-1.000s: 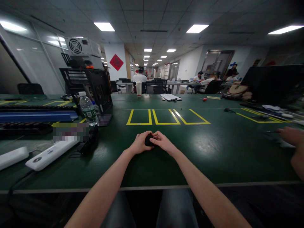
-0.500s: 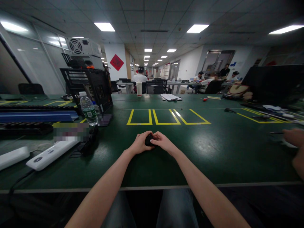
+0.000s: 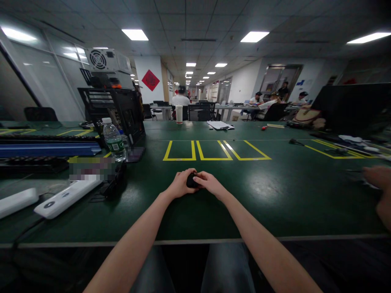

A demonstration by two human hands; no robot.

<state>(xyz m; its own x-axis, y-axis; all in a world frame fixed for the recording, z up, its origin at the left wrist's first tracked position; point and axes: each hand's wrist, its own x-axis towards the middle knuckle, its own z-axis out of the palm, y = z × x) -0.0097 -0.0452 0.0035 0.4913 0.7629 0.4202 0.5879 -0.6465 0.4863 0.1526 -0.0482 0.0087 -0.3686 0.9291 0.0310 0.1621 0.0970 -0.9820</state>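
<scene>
A small rounded black object (image 3: pixel 191 180) is held between my two hands over the green table, a little in front of the yellow tape marks; its exact kind cannot be made out. My left hand (image 3: pixel 180 184) wraps round its left side, the fingers over the far edge and the thumb along the near one. From the right, my right hand (image 3: pixel 209 182) pinches it, thumb on its face and fingertips at the back. Much of the object is hidden behind the fingers.
Yellow tape outlines (image 3: pixel 214 159) lie beyond my hands. To the left are a water bottle (image 3: pixel 113 140), a black computer case (image 3: pixel 122 112) and a white power strip (image 3: pixel 67 197). A clipboard (image 3: pixel 221 125) and a white cup (image 3: pixel 179 114) stand farther back. Another person's hand (image 3: pixel 377 177) shows at right.
My right fingers and thumb have shifted slightly on the black object. My left hand keeps its hold, and the object stays in nearly the same place.
</scene>
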